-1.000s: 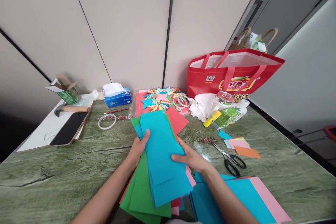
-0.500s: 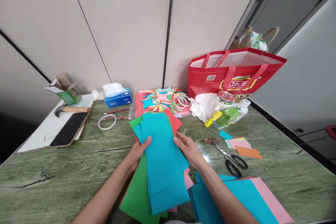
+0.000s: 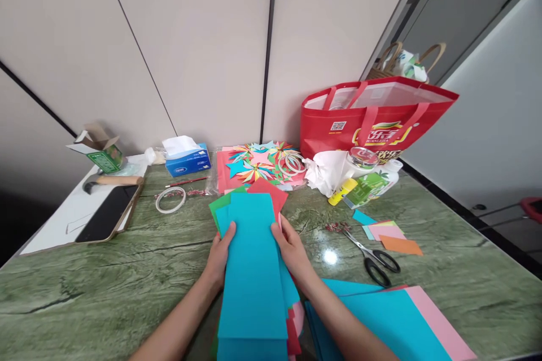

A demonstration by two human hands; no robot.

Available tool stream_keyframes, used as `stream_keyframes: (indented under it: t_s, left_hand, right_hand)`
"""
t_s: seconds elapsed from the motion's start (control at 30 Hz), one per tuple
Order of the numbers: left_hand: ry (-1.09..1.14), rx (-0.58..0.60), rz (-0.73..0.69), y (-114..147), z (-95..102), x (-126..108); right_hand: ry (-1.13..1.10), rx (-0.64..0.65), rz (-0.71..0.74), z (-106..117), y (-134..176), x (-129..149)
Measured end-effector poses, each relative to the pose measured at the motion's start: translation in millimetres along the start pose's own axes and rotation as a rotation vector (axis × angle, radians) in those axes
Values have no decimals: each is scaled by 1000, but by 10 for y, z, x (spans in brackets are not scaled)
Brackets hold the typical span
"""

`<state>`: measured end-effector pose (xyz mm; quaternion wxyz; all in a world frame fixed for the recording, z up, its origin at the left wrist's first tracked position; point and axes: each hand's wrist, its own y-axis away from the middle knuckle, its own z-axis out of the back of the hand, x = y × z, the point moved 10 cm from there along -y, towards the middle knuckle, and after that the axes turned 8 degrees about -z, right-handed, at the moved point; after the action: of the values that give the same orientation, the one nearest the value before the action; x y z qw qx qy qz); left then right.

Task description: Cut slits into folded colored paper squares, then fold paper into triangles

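A loose stack of coloured paper (image 3: 254, 276) is held between my two hands above the table. Blue strips lie on top, and green, red and pink sheets stick out at its edges. My left hand (image 3: 219, 254) is closed on the left edge, thumb on top and fingers hidden beneath. On the right edge, my right hand (image 3: 292, 248) grips the same way. Under my right forearm lies a pile of larger blue and pink sheets (image 3: 381, 316). Scissors (image 3: 372, 256) with black handles rest to the right, beside small paper scraps (image 3: 392, 231).
Along the wall stand a tissue box (image 3: 186, 162), folded paper stars (image 3: 258, 163), a red bag (image 3: 364, 118) and a yellow glue stick (image 3: 342, 192). A tape roll (image 3: 170, 201) lies left of centre. Farther left are a hammer (image 3: 112, 180) and a phone (image 3: 108, 214).
Both hands have turned the paper stack straighter and drawn it slightly nearer me. Its green sheets, spread out at the lower left before, are now mostly covered by the blue strips.
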<state>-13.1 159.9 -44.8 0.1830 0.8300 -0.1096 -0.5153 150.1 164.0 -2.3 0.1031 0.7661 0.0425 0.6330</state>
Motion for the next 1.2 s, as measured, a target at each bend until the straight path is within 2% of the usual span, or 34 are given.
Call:
stream_keyframes:
  t_s: [0.17, 0.23, 0.3, 0.4, 0.47, 0.53, 0.63, 0.87, 1.0, 1.07, 1.2]
  left_hand:
    - [-16, 3, -66, -71, 57, -73]
    - [-18, 12, -79, -75, 64, -86]
    - [-11, 17, -93, -74, 75, -103]
    - [25, 8, -118, -87, 111, -139]
    - [50, -5, -128, -108, 141, -158]
    - [68, -13, -128, -131, 161, -162]
    - [82, -22, -121, -148, 175, -151]
    - [91, -12, -92, -151, 182, -128]
    - [96, 55, -49, -111, 127, -96]
    - [101, 95, -24, -74, 87, -67]
    - [104, 170, 28, -22, 22, 1]
  right_hand:
    - [1, 131, -14, -37, 28, 23]
    - [79, 172, 23, -103, 71, 100]
    - [67, 211, 42, -169, 97, 160]
    - [-184, 131, -64, -68, 50, 94]
    - [-239, 40, -139, 46, 33, 5]
    - [-104, -15, -107, 123, 50, 33]
    - [152, -55, 39, 142, 103, 220]
    - [356, 31, 123, -46, 41, 459]
    - [489, 55, 199, -168, -7, 530]
    - [511, 22, 242, -193, -41, 545]
    - [450, -139, 301, -105, -140, 605]
